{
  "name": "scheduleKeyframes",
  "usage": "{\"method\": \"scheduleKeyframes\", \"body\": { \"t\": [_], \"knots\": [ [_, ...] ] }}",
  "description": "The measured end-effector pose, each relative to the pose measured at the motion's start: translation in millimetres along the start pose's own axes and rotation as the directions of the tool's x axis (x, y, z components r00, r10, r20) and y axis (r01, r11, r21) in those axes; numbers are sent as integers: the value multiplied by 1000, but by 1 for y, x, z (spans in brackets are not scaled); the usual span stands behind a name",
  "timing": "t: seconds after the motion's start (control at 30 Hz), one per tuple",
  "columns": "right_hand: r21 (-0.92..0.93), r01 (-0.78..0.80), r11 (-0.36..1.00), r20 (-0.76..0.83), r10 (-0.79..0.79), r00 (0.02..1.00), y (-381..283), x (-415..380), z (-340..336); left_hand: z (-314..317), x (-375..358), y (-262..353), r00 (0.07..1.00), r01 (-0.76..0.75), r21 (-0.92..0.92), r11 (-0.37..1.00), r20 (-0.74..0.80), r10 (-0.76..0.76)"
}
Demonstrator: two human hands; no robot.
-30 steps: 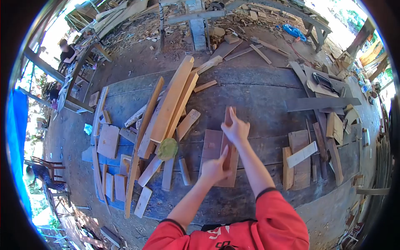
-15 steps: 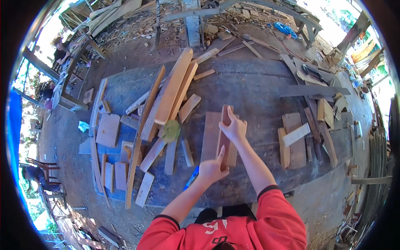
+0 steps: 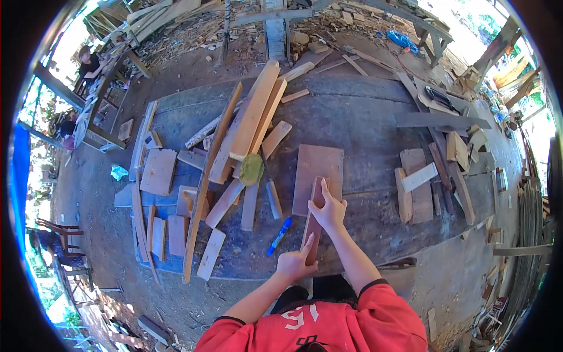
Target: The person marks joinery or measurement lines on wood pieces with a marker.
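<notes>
In the head view, both hands grip a long, narrow reddish-brown wooden block. My left hand is closed around its near end, thumb along the top. Farther up, my right hand is wrapped about the far part, also with the thumb on top. The block's far end lies over a flat rectangular wooden board on the worktable, while its near end reaches past the board toward my body. A blue marker lies left of the block.
Long wooden beams and several offcuts cover the table's left side, with a green round object among them. More wood pieces and a handsaw lie at right. Another person sits at the far left.
Both hands have drawn the block toward my body, baring the far part of the board. The blue marker, partly hidden before, now shows whole. The view has shifted slightly.
</notes>
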State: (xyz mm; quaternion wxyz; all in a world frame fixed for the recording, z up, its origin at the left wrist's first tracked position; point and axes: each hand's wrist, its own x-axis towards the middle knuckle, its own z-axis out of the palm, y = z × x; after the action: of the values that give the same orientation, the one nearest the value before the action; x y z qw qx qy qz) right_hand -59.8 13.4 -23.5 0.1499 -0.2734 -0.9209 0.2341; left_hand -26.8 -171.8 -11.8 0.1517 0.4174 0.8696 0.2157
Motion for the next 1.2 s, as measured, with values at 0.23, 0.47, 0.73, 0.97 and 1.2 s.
{"method": "scheduleKeyframes", "body": {
  "t": [0.23,0.47,0.73,0.97,1.2],
  "knots": [
    [-27,48,998,16,-48,999,25,153,26,-14,145,-12,994,82,1,997,-76,-82],
    [-28,-2,1000,50,4,999,28,328,40,-64,303,-46,984,144,90,985,-116,-134],
    [92,74,993,-53,-69,996,4,221,9,-61,188,-14,983,47,81,996,-181,-31],
    [14,-22,1000,109,20,994,-6,7,17,-15,-3,-3,998,61,-18,998,11,-61],
    [-18,-32,999,104,34,994,-30,-18,15,-17,-28,1,982,147,33,989,118,-149]
  ]
}}
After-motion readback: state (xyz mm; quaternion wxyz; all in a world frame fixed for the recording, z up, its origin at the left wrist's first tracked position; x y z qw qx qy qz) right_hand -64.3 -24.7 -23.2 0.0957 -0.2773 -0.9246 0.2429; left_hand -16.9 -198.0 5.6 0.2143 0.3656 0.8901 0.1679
